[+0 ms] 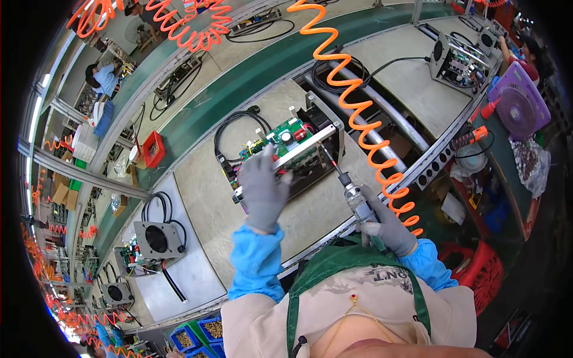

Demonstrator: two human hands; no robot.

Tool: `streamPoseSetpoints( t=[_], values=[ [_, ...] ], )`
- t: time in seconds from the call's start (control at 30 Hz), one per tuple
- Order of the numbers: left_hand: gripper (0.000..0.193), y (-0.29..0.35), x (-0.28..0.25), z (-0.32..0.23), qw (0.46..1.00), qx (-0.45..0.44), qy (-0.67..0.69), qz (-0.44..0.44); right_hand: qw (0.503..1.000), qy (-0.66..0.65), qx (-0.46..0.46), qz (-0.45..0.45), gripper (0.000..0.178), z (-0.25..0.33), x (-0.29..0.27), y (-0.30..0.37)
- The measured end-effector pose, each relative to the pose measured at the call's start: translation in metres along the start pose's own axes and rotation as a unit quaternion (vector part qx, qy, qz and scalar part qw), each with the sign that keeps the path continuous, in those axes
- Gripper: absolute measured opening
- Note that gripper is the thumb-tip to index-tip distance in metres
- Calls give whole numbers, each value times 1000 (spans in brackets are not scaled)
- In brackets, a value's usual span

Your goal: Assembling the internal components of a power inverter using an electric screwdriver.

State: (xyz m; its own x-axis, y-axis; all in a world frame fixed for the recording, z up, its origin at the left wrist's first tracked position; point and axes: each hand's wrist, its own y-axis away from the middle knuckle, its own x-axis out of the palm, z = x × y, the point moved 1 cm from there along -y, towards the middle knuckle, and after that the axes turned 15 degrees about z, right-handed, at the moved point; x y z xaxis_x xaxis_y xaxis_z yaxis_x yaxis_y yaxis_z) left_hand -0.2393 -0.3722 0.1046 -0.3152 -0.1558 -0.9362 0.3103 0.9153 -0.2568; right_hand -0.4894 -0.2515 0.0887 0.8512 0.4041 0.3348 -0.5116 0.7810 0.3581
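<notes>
An open electronic unit with a green circuit board, a black fan end and a pale metal bar along its near side lies on a work board in front of me. My left hand, in a grey glove, is over the unit's left near corner with its fingers stretched and apart. Gripped in my gloved right hand is a power screwdriver. Its long bit points up and left, the tip by the right end of the bar; whether it touches a screw is too small to tell.
An orange coiled hose hangs close to the right of the unit. A black cable loops at its left. Another unit stands on the left board. At right are a purple fan and a socket strip.
</notes>
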Motion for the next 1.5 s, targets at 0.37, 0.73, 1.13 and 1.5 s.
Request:
streamPoseSetpoints(
  t=[0.37,0.73,1.13,1.5],
  values=[
    [31,21,-8,45,997,-14,-64,28,999,-30,-20,8,89,3,-4,-10],
    [58,4,10,-4,975,-182,-130,7,999,-35,-30,-23,89,4,5,-10],
    [69,0,24,-7,954,-229,-180,70,997,-57,-56,5,90,-11,-6,-16],
    [67,3,33,3,967,-176,-184,-17,997,-46,-58,28,90,-5,-12,-17]
  ],
)
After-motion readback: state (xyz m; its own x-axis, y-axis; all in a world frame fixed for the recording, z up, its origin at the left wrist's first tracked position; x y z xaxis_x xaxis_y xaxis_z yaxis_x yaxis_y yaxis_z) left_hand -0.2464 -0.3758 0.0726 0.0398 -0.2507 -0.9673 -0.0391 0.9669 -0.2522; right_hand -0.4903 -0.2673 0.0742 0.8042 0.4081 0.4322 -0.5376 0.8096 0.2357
